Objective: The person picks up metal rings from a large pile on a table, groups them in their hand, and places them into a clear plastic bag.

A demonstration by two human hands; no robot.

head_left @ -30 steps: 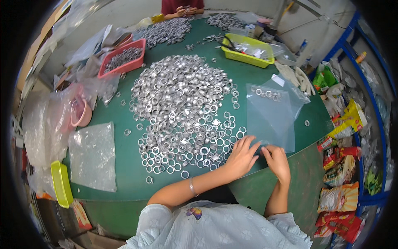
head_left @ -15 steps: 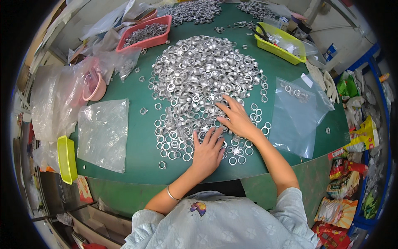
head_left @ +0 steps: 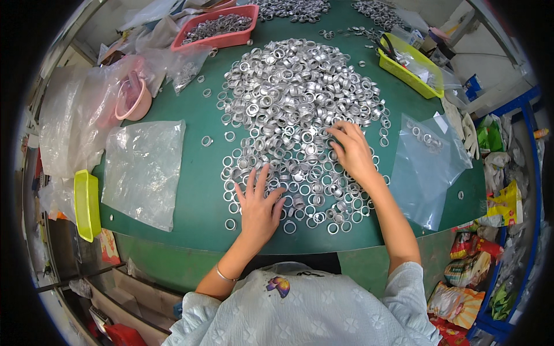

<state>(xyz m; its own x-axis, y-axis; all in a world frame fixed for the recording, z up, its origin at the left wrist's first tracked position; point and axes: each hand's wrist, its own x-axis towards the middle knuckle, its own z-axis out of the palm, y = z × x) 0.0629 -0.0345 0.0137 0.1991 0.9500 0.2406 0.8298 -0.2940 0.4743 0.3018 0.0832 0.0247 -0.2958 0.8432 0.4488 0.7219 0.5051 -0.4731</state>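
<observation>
Hundreds of small silver metal rings (head_left: 297,109) lie heaped and scattered across the green table top (head_left: 196,196), the heap thickest toward the far side and thinning to single rings near the person.

In the head view, the left hand (head_left: 259,205) lies flat, palm down, on the near edge of the spread, its fingers fanned wide over loose rings and gripping nothing that I can see. The right hand (head_left: 351,151) rests farther in, fingers slightly spread and curled onto the rings; whether a ring is pinched under the fingertips cannot be told.

To the right hand's side lies a clear plastic bag with a few rings inside (head_left: 428,161), touching the fringe of the spread. A second, flat clear plastic bag (head_left: 144,170) sits well apart on the left, with a pink plastic bowl (head_left: 134,99) beyond it. A red rectangular tray of rings (head_left: 219,27) and a yellow plastic tray (head_left: 411,70) stand at the far side.

The risk, as I judge it, is at the near edge: several rings lie just beside the table's rim (a few stragglers already sit alone), and a broad sweep of the flat left hand could push them off. A sleeve or forearm dragging through could also scatter the thin fringe toward the bag.
</observation>
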